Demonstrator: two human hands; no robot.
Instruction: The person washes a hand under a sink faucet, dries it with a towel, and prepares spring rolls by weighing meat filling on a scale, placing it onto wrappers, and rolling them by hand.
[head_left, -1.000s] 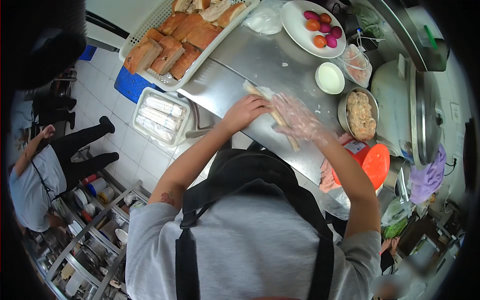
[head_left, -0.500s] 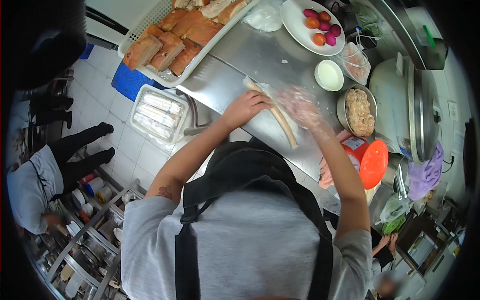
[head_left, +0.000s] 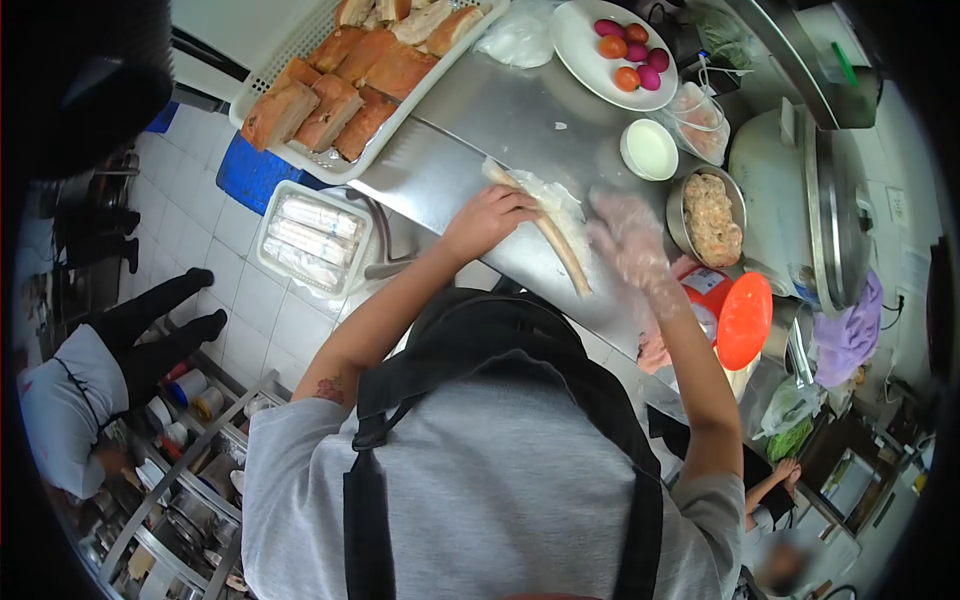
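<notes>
A long, thin pale roll [head_left: 562,245] lies slantwise on the steel counter, near its front edge. My left hand [head_left: 490,222] rests on the upper part of the roll, fingers curled over it. Beside the roll, on its right, a whitish translucent sheet [head_left: 556,197] is spread on the steel. My right hand [head_left: 630,240], in a clear plastic glove, is to the right of the roll and apart from it, its fingers spread and slightly blurred. A metal bowl of pale minced filling [head_left: 712,222] stands just right of that hand.
A white basket [head_left: 377,160] of browned meat slabs is at the upper left, with a smaller tray [head_left: 365,262] of wrapped rolls below. Behind are a plate [head_left: 582,55] of small tomatoes and a white bowl [head_left: 649,150]. A red container [head_left: 745,322] sits right. Other people stand left and lower right.
My right hand has come off the roll and moved right, uncovering the roll's lower part and the sheet. My left hand has stayed on the upper part of the roll.
</notes>
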